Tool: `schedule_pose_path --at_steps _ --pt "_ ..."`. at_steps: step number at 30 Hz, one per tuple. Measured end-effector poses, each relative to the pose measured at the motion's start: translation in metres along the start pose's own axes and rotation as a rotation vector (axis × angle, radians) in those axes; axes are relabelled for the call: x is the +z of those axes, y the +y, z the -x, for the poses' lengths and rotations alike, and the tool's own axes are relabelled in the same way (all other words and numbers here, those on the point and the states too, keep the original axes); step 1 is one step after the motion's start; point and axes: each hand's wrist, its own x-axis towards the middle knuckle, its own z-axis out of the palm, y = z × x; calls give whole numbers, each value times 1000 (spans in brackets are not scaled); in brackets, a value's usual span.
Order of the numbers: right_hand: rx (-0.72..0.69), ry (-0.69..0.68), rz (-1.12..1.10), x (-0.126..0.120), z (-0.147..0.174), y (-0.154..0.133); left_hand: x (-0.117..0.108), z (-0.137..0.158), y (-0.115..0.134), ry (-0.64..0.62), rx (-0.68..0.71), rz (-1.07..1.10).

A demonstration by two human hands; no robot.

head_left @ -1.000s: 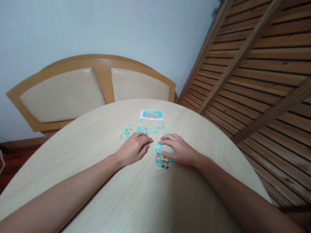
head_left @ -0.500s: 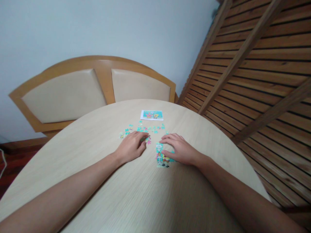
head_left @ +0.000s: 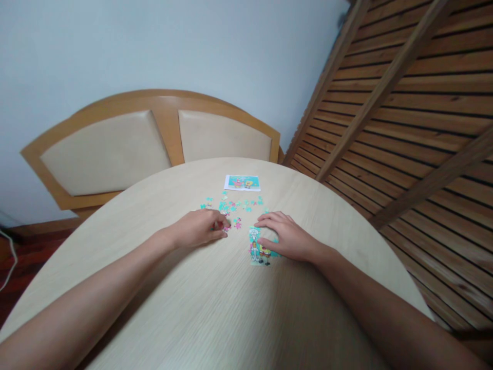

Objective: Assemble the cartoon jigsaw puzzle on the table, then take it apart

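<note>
A partly joined jigsaw puzzle [head_left: 254,247] with cartoon figures on turquoise lies flat before me. My right hand [head_left: 287,237] rests over its right side, fingers apart, thumb touching it and covering part of it. To the left, my left hand [head_left: 200,227] is closed at the fingertips around a small pink jigsaw piece [head_left: 227,228], low over the table. Just right of those fingertips lies a loose pink piece [head_left: 238,223]. More loose turquoise pieces [head_left: 233,206] are scattered beyond both hands, some hidden behind the left one.
A printed picture sheet [head_left: 242,183] lies past the loose pieces on the round wooden table [head_left: 185,308]. Behind the table's far edge stands a padded wooden bench back [head_left: 103,149] against the wall. Slatted wood panelling [head_left: 423,103] rises on the right.
My left hand has shifted left and a little nearer, its fingers now curled round a pink piece. My right hand stays on the joined puzzle. The view has shifted slightly.
</note>
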Motion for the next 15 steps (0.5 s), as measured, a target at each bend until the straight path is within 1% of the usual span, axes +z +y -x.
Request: schedule_pose_path --at_steps 3,5,10,15 --pt "2 -3 1 0 0 0 3 1 5 6 16 -65" --pt "0 -2 2 0 0 0 5 1 6 -9 52 -54" --pt "-1 2 -1 1 0 1 6 0 8 -17 158 29" --pt "5 1 -5 1 0 0 6 -1 17 -77 139 165"
